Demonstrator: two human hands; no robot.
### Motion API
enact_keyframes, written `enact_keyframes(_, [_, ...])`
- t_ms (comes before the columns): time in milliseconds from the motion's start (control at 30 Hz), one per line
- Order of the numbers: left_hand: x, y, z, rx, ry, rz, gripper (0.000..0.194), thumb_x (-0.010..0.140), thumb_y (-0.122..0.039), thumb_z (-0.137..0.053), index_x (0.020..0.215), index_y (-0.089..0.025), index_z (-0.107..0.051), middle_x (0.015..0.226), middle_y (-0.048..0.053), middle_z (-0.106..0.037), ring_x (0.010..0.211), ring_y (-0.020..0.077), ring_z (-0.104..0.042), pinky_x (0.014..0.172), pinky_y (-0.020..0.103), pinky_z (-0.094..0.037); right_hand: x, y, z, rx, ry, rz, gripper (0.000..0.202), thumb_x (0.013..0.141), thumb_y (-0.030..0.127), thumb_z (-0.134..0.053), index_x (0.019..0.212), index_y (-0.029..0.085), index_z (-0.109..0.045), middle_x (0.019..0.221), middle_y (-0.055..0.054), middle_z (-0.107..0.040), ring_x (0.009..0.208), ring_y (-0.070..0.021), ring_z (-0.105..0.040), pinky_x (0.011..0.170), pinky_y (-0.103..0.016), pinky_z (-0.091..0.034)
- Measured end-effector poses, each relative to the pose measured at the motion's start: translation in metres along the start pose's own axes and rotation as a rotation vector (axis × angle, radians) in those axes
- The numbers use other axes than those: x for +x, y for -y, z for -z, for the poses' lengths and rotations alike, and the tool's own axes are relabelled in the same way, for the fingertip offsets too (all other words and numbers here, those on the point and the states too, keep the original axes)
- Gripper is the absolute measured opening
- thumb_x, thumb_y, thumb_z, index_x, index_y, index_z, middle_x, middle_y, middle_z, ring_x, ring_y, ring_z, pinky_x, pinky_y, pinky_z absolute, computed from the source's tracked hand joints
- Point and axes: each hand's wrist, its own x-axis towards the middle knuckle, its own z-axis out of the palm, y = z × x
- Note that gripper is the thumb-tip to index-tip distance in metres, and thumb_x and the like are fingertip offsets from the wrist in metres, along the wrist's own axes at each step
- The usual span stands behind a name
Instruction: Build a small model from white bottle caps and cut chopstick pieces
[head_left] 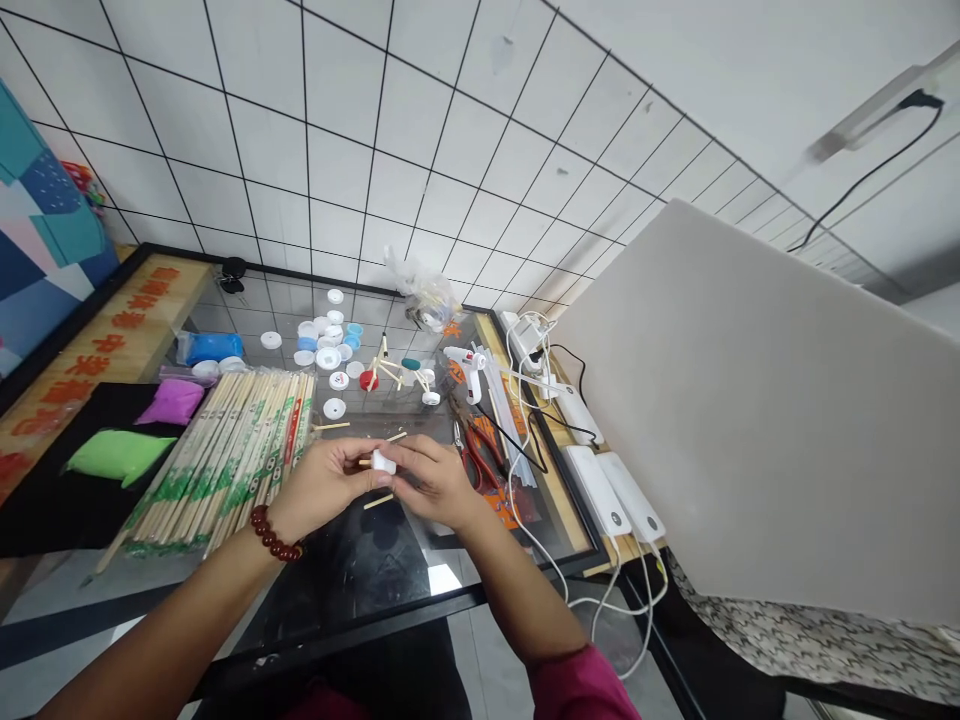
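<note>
A small white bottle cap (384, 463) is pinched between both hands over the glass tabletop. My left hand (322, 485) grips it from the left, with fingers closed. My right hand (435, 480) closes on its right side with thumb and fingertips. The end of a short wooden stick (365, 462) shows at the cap's left; whether it is fixed in the cap I cannot tell. Below the hands lies a cut piece of stick (379, 502). Beyond them stands a small frame of sticks (386, 372) with caps as wheels.
Packs of wrapped chopsticks (225, 450) lie left, beside green clay (120, 455), purple clay (172, 401) and blue clay (214, 348). Loose caps (328, 358) are scattered behind. At right are a glue gun (469, 370), red-handled pliers (484, 450), glue sticks (510, 410) and white cables.
</note>
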Motion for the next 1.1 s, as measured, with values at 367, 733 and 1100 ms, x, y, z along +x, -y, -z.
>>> enact_keyframes(367, [0.001,-0.001,-0.009,0.022,-0.051,-0.071,0.057,0.061,-0.044,-0.085,0.111,-0.018,-0.074,0.106,0.008,-0.079,0.095,0.0267,-0.074,0.092,0.043,-0.059,-0.005,-0.011,-0.005,-0.096,-0.012,0.052,0.035,0.097,0.031,-0.055,0.128,0.017,-0.061,0.083,-0.004,-0.068,0.069,-0.0123,-0.063,0.064,-0.022,-0.053])
enact_keyframes(733, [0.002,0.009,-0.009,0.021,-0.061,-0.134,0.056,0.067,-0.046,-0.081,0.114,-0.017,-0.074,0.105,0.008,-0.079,0.094,0.0268,-0.075,0.090,0.041,-0.059,-0.006,-0.014,-0.017,-0.062,-0.123,0.036,0.035,0.096,0.035,-0.057,0.126,0.018,-0.063,0.075,-0.002,-0.065,0.064,-0.0126,-0.060,0.061,-0.023,-0.052])
enact_keyframes(1100, [0.006,0.028,-0.011,0.161,-0.143,-0.189,0.052,0.073,-0.044,-0.078,0.118,-0.019,-0.073,0.108,0.008,-0.078,0.096,0.0261,-0.074,0.092,0.041,-0.058,-0.009,-0.025,-0.019,-0.421,-0.007,0.183,0.039,0.095,0.024,-0.055,0.131,0.010,-0.058,0.087,-0.008,-0.067,0.074,-0.0174,-0.065,0.065,-0.028,-0.054])
